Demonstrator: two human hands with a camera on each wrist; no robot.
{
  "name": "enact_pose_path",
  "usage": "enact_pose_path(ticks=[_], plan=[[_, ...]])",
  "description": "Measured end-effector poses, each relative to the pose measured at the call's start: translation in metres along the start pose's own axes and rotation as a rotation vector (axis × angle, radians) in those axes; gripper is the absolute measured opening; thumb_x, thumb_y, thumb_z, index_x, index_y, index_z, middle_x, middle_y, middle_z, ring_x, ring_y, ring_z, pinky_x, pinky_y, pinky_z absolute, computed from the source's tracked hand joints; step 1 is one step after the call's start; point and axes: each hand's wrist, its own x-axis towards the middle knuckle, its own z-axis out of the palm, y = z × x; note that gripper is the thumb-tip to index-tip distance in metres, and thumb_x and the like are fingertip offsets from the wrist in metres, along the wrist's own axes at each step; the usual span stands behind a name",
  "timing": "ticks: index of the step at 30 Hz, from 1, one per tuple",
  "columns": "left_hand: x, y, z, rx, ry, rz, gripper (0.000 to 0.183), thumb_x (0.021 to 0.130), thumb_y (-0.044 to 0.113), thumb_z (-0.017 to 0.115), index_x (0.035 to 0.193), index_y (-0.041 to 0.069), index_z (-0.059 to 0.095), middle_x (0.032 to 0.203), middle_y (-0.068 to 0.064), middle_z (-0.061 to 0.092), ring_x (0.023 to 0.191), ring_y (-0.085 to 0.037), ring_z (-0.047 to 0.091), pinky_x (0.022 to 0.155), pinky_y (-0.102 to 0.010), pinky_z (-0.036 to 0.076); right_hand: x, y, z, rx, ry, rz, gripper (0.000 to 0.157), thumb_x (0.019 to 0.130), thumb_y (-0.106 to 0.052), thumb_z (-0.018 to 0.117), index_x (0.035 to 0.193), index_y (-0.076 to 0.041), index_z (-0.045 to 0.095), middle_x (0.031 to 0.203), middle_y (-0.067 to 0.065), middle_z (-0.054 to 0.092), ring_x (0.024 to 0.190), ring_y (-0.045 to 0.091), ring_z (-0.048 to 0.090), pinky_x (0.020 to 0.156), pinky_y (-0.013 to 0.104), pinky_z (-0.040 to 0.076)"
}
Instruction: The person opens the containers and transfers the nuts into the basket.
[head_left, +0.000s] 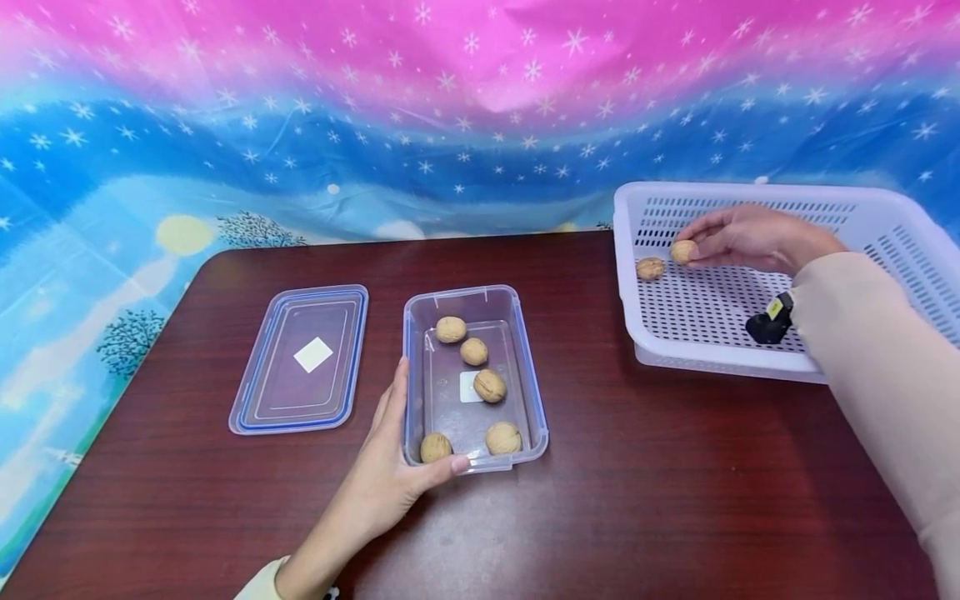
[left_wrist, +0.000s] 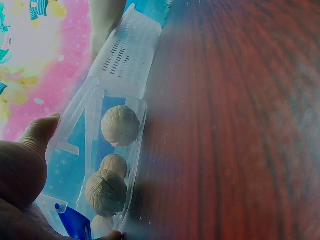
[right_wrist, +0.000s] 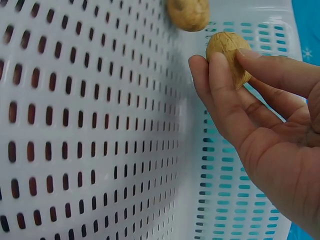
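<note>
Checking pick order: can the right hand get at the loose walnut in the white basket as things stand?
Probably yes: nothing covers the loose walnut, close to the right hand, though that hand pinches another walnut, which may need setting down first.

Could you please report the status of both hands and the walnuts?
Right hand pinching walnut at basket; left hand holding container. Five walnuts inside container, another visible in basket. Nothing visibly in the way.

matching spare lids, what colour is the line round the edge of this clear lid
Blue; the plastic lid shows it best in the head view.
</note>
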Motion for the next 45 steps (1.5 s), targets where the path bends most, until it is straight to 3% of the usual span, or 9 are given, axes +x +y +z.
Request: enact_pose_path(ticks=[11,20,32,45], plan=[[0.0004,-0.0002,0.0,0.005,0.002,-0.005,0.131,0.078,0.039,0.093,0.17,0.032,-0.001,0.176,-0.011,0.01,0.158,-0.035,0.022,0.125,-0.062,0.022,0.0051,0.0031,0.0022,-0.103,-0.024,0.032,0.028,0.104,0.005,0.055,0.126,-0.004,0.07,0.107,0.002,0.071,0.098,0.017,0.074,0.095,0.033,0.06],[0.0003,-0.0005,-0.0004,0.01,0.0,-0.002,0.131,0.078,0.04,0.093,0.17,0.032,-0.001,0.176,-0.011,0.01,0.158,-0.036,0.021,0.125,-0.063,0.022,0.0066,0.0043,0.0027,-0.154,-0.012,0.045,0.037,0.105,0.004,0.055,0.14,0.011,0.058,0.106,0.003,0.071,0.096,0.017,0.074,0.093,0.034,0.061],[-0.0004,0.0009,-0.0008,0.009,0.0,-0.005,0.131,0.078,0.04,0.093,0.17,0.033,-0.001,0.176,-0.011,0.01,0.158,-0.036,0.021,0.125,-0.063,0.022,0.0059,0.0041,0.0032,-0.206,-0.015,0.057,0.048,0.103,0.005,0.055,0.148,0.015,0.043,0.109,0.009,0.068,0.094,0.02,0.074,0.092,0.038,0.062],[0.0001,0.0003,-0.0001,-0.008,-0.002,-0.003,0.131,0.078,0.038,0.093,0.17,0.032,-0.001,0.176,-0.011,0.01,0.159,-0.034,0.02,0.126,-0.061,0.02,0.0002,-0.0006,0.0064,-0.273,-0.012,0.09,0.049,0.102,0.005,0.055,0.147,0.017,0.039,0.114,0.015,0.064,0.092,0.02,0.073,0.092,0.041,0.062]])
